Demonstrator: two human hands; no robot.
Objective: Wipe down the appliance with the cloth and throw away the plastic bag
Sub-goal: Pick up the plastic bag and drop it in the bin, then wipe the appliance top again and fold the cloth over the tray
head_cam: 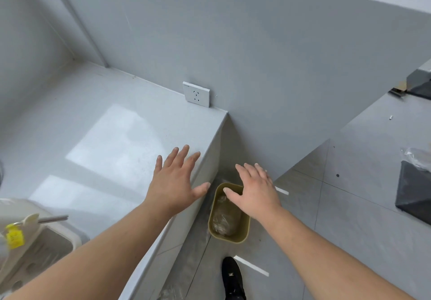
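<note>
An olive-green waste bin (243, 235) stands on the floor beside the end of the grey counter. A crumpled clear plastic bag (225, 215) lies inside it. My right hand (255, 191) hovers over the bin's far rim, fingers spread and holding nothing. Above the counter's right edge, my left hand (176, 178) is spread flat and empty. A cream-coloured appliance (30, 248) with a yellow tag sits at the lower left on the counter, partly cut off by the frame. No cloth is in view.
The grey counter (93, 136) meets a grey wall with a white socket (197, 94). White tape strips mark the tiled floor (349, 229). My black shoe (232, 278) is below the bin. A dark angular object (415, 194) and clear plastic wrap (417, 158) lie at right.
</note>
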